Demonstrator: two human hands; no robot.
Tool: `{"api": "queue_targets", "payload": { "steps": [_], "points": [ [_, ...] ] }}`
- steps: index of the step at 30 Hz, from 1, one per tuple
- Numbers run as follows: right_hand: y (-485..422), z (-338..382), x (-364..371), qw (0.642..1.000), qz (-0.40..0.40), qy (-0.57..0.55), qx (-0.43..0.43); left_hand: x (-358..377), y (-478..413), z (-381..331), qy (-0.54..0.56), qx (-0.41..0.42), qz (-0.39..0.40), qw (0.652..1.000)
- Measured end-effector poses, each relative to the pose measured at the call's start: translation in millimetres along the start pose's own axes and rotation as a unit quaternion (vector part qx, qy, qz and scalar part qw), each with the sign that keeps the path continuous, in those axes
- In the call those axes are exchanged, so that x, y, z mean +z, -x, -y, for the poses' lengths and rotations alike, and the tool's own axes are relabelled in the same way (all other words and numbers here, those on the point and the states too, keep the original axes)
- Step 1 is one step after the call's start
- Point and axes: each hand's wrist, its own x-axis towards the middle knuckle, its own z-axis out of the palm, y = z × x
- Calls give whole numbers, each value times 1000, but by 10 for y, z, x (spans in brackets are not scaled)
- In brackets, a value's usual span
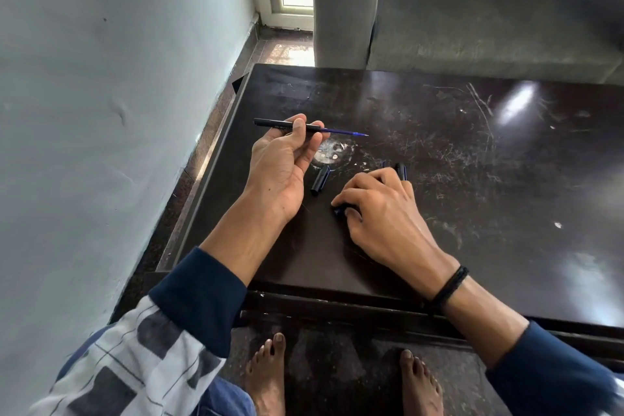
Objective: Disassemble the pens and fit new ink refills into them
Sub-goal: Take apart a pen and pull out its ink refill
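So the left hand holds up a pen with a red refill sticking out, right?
No, the head view shows the refill is blue, not red. The left hand does hold up the pen with it sticking out.

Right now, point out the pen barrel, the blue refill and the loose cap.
pen barrel (273,124): head view, bare black stretch near its left end.
blue refill (347,132): head view, middle of exposed length.
loose cap (320,181): head view, middle of its body.

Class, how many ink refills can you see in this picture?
1. The blue refill sticks out of the black barrel that the left hand holds above the table. Others may lie hidden under the right hand, which grips more pen parts.
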Motion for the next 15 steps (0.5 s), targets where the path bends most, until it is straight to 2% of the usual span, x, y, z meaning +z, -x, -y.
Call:
{"api": "queue_targets", "payload": {
  "steps": [5, 9, 12, 15],
  "points": [
    [-27, -24, -26, 1000, -6, -27, 12, 2, 2, -4, 1, -4, 6, 1000],
    [-103, -123, -96, 986, -111, -111, 53, 9, 5, 1, 0, -4, 9, 1000],
    [-174, -176, -147, 941, -128, -281, 142, 27, 27, 47, -1, -2, 17, 1000],
    [-203, -199, -144, 877, -133, -424, 182, 56, 70, 128, 3, -15, 29, 999]
  ]
}}
